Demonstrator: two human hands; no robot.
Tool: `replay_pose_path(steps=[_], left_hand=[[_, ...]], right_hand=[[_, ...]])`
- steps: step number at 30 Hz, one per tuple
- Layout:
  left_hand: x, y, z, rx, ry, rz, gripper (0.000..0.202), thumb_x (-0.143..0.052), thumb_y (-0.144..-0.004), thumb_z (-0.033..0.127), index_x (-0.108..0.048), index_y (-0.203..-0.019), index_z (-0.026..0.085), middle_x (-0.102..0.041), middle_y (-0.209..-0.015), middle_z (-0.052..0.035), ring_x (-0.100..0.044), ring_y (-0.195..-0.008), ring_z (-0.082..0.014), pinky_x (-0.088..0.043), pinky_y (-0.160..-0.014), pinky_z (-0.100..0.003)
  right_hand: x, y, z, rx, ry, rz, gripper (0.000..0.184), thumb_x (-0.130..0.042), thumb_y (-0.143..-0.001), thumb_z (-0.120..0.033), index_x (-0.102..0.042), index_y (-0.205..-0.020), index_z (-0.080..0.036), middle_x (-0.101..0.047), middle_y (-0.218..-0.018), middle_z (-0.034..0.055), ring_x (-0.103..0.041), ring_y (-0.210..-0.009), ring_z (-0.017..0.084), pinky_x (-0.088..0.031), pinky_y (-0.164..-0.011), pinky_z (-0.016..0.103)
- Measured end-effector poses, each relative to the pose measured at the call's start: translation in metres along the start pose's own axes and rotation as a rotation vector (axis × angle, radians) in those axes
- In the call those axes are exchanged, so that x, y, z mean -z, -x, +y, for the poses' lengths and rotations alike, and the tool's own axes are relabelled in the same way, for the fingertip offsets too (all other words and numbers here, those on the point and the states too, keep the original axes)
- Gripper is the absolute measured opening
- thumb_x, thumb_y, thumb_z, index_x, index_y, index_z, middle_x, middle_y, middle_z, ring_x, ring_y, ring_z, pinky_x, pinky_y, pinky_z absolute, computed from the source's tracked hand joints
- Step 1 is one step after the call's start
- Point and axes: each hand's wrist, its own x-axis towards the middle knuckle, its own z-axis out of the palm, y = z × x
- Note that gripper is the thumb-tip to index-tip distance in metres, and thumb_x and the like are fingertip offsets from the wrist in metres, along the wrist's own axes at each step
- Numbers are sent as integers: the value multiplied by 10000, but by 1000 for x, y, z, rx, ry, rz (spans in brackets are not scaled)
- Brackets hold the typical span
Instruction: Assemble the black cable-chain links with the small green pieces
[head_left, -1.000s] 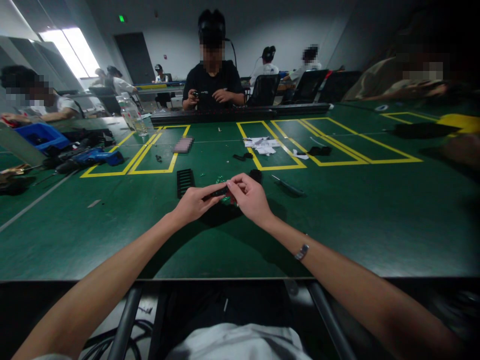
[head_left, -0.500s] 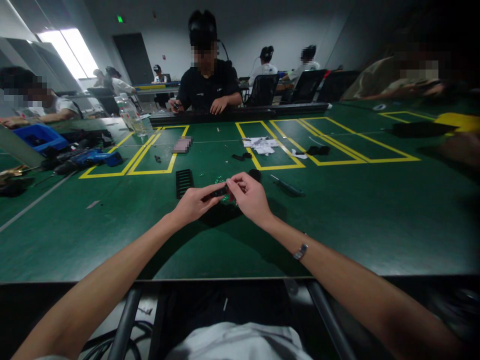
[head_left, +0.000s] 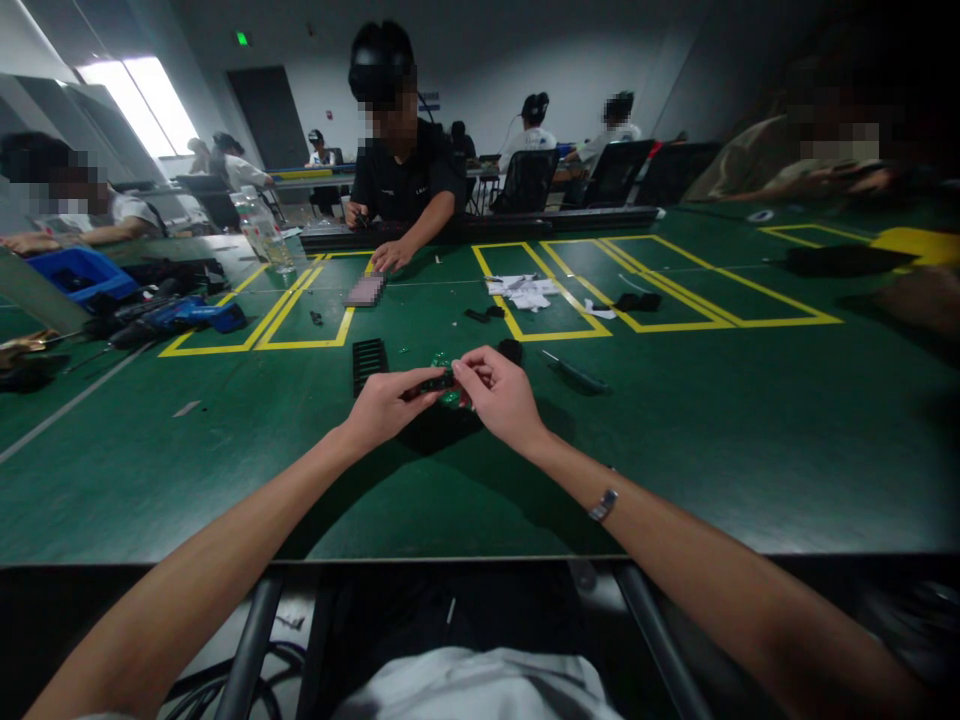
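My left hand [head_left: 386, 405] is closed around a small black slotted part [head_left: 435, 384], held just above the green table. At that part's right end, my right hand [head_left: 499, 395] pinches with thumb and forefinger; whether something tiny sits between those fingertips is hidden. Small shiny green pieces [head_left: 441, 359] lie on the table around and behind my fingers. Left of them rests a black rack with several slots [head_left: 368, 366]. A dark screwdriver-like tool [head_left: 576, 372] lies to the right of my right hand.
Across the table a co-worker [head_left: 409, 180] reaches toward a blurred flat object [head_left: 365, 289]. Cordless drill [head_left: 172, 318], blue bin [head_left: 79, 275] and plastic bottle [head_left: 262, 232] stand at the left. White papers [head_left: 523, 290] and black scraps [head_left: 637, 301] lie beyond my hands, among yellow tape outlines.
My hands stay nearly in place, with the black part tilted slightly. The co-worker opposite has leaned to the left and stretched a hand out to the blurred flat object.
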Motion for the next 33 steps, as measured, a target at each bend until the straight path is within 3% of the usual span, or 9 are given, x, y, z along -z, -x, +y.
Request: replay_pose_path(steps=[6, 33], left_hand=[[0, 0, 1, 7, 12, -19, 333, -652, -897, 261, -673, -1217, 170, -742, -853, -40, -600, -604, -85, -462, -591, -185], [0, 0, 2, -17, -23, -10, 309, -651, -907, 280, -676, -1198, 178, -718, -792, -16, -566, -577, -72, -426, -572, -176]], right_hand=[[-1, 0, 1, -11, 9, -10, 242, -590, -957, -437, -596, -900, -201, -630, -711, 9, -623, -610, 149, -491, -500, 235], [1, -1, 1, -9, 11, -52, 248, -577, -966, -427, -597, -904, -188, -632, -715, 12, -628, -621, 140, -487, -500, 219]])
